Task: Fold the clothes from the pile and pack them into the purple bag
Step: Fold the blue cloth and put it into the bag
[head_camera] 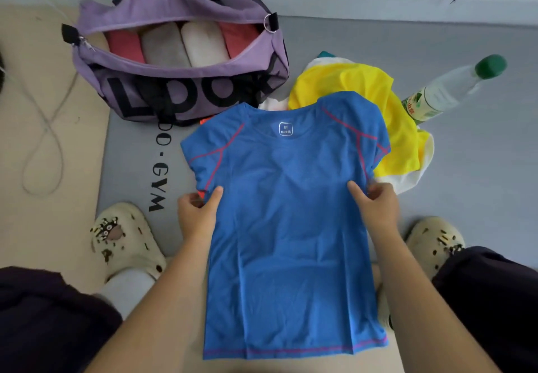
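Note:
A blue T-shirt [288, 227] with pink seams lies flat on the grey mat, collar away from me. My left hand [198, 212] pinches its left side just under the sleeve. At the matching spot on the other side, my right hand [375, 206] pinches the fabric. The purple bag [180, 93] stands unzipped at the back left, holding several rolled garments in pink, grey and cream. The clothes pile [364, 93], yellow on top with white and teal beneath, lies behind the shirt's right shoulder.
A clear plastic bottle [448, 90] with a green cap lies right of the pile. My feet in cream clogs [125, 236] [433, 241] flank the shirt. A thin cable [43, 140] loops on the beige floor at left. A grey wall base runs along the back.

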Tool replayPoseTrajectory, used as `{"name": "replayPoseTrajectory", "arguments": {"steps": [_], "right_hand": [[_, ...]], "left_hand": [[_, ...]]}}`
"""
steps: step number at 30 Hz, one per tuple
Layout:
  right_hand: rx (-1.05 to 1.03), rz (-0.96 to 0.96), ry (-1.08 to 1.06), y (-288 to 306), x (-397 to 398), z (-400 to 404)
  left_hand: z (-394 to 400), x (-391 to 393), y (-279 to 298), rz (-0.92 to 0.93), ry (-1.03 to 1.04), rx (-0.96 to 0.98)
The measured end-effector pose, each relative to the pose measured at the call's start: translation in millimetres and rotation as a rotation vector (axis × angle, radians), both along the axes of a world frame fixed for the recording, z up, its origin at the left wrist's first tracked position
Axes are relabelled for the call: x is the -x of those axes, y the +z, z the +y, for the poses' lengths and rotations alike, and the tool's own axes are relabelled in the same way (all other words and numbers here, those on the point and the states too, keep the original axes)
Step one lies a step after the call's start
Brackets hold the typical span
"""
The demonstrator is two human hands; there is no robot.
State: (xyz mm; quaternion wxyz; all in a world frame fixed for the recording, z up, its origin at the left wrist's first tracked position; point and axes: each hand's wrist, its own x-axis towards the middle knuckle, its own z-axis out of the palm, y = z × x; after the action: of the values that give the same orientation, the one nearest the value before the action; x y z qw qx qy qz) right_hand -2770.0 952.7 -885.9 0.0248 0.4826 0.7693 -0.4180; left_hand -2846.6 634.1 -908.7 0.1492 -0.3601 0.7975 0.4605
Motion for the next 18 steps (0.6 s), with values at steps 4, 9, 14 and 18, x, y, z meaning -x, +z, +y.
{"name": "replayPoseTrajectory", "arguments": {"steps": [4, 9, 14, 18], "right_hand": [[0.283, -0.015, -0.049, -2.4, -14.2, -2.9], [0.643, 0.07, -0.083, 11.3, -19.1, 10.6], [0.877, 0.236, -0.159, 24.0, -15.5, 12.7], [0.91, 0.225, -0.194, 26.1, -19.8, 10.2]], "left_hand": [[-12.4, -3.6, 3.4, -0.169, -0.078, -0.194], [-27.3, -10.5, 8.2, -0.246, -0.085, -0.498], [-33.1, -5.0, 19.5, -0.131, 0.154, -0.714], [-35.5, -12.0, 24.4, -0.204, 0.158, -0.443]]}}
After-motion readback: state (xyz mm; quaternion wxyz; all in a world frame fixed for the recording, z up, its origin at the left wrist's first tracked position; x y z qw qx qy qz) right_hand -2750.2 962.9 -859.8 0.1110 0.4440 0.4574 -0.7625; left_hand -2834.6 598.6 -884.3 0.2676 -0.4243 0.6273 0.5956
